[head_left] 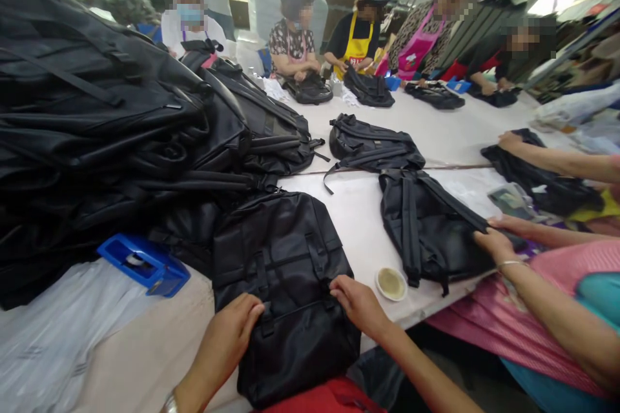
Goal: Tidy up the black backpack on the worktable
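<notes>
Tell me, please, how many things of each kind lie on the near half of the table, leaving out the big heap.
Black backpacks: 2, one under the person's hands and one by the co-worker
Blue tape dispenser: 1
Small round dish: 1
Total: 4

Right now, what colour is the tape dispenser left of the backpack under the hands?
Blue, the tape dispenser beside the black backpack; seen in the head view.

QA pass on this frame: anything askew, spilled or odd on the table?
Nothing spilled or damaged. Two things stand out: the small round dish sits right at the table edge, beside a co-worker's backpack, and the black backpack under the left hand and right hand overhangs the near edge.
</notes>
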`<state>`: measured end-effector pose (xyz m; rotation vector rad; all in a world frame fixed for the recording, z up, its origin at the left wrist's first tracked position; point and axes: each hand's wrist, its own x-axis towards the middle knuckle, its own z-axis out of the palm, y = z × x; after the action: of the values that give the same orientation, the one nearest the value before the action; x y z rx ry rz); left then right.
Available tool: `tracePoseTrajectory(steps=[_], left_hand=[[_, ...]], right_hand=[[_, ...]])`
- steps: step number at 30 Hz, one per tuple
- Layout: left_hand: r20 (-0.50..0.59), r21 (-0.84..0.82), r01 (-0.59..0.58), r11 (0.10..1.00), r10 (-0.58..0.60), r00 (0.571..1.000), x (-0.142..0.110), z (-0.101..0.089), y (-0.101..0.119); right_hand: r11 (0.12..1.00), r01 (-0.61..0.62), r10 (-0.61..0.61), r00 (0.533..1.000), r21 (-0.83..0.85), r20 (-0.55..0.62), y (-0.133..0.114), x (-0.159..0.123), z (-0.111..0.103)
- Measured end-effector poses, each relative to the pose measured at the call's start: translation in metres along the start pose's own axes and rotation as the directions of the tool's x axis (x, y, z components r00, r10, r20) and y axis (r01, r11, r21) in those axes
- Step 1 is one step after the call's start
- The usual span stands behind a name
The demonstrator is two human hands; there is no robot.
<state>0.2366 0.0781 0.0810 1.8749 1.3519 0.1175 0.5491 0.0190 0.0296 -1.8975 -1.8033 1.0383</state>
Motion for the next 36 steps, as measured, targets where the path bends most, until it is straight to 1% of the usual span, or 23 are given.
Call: tracePoseTrajectory(steps=[1, 3, 5, 6, 8, 10, 13, 15, 17, 20, 23, 26, 30, 33, 36], left_hand=[[0.033, 0.050, -0.036, 0.998, 0.034, 0.999, 0.012, 0.005, 0.009], [0.102, 0.152, -0.123, 0.981, 0.108, 0.989, 0.036, 0.023, 0.020], [0.208, 0.215, -0.227, 0.950, 0.183, 0.961, 0.054, 0.045, 0.021], [0.261, 0.230, -0.264, 0.937, 0.202, 0.944, 0.061, 0.054, 0.019], [0.328, 0.248, -0.284, 0.926, 0.195, 0.924, 0.069, 0.068, 0.012], [0.339, 0.244, -0.261, 0.934, 0.170, 0.925, 0.071, 0.074, 0.004], [0.349, 0.175, -0.229, 0.957, 0.157, 0.924, 0.072, 0.075, -0.005], [0.356, 0.093, -0.213, 0.973, 0.168, 0.919, 0.073, 0.073, -0.008], [0.353, 0.001, -0.189, 0.982, 0.176, 0.919, 0.073, 0.071, -0.010], [0.345, -0.120, -0.124, 0.985, 0.159, 0.925, 0.071, 0.066, -0.008], [0.303, -0.188, -0.078, 0.979, 0.134, 0.944, 0.070, 0.060, -0.004], [0.246, -0.199, -0.067, 0.978, 0.116, 0.962, 0.068, 0.055, -0.001], [0.213, -0.178, -0.062, 0.982, 0.100, 0.972, 0.067, 0.057, -0.003], [0.221, -0.122, -0.102, 0.987, 0.127, 0.967, 0.066, 0.061, -0.005], [0.265, -0.033, -0.183, 0.983, 0.185, 0.946, 0.066, 0.063, -0.005]], right_hand=[[0.999, 0.049, -0.049, 0.999, 0.003, 0.014, -0.013, 0.001, 0.007], [0.992, 0.116, -0.109, 0.987, -0.054, 0.114, -0.030, 0.004, 0.026], [0.972, 0.142, -0.100, 0.971, -0.186, 0.217, -0.037, 0.003, 0.044], [0.961, 0.136, -0.077, 0.968, -0.241, 0.238, -0.037, 0.001, 0.051], [0.955, 0.099, -0.037, 0.975, -0.280, 0.219, -0.034, -0.005, 0.058], [0.970, 0.071, -0.029, 0.984, -0.233, 0.178, -0.031, -0.013, 0.059], [0.991, 0.079, -0.061, 0.986, -0.109, 0.156, -0.028, -0.022, 0.054], [0.995, 0.094, -0.088, 0.986, -0.035, 0.143, -0.029, -0.024, 0.053], [0.996, 0.089, -0.090, 0.987, 0.013, 0.132, -0.030, -0.026, 0.053], [0.999, 0.045, -0.048, 0.991, 0.021, 0.125, -0.031, -0.027, 0.055], [0.999, -0.046, 0.046, 0.994, -0.005, 0.099, -0.032, -0.026, 0.056], [0.994, -0.099, 0.103, 0.990, -0.044, 0.100, -0.036, -0.022, 0.057], [0.987, -0.053, 0.080, 0.982, -0.154, 0.172, -0.039, -0.013, 0.063], [0.980, -0.054, 0.090, 0.978, -0.190, 0.188, -0.038, -0.006, 0.071], [0.967, -0.076, 0.130, 0.968, -0.245, 0.215, -0.036, -0.001, 0.079]])
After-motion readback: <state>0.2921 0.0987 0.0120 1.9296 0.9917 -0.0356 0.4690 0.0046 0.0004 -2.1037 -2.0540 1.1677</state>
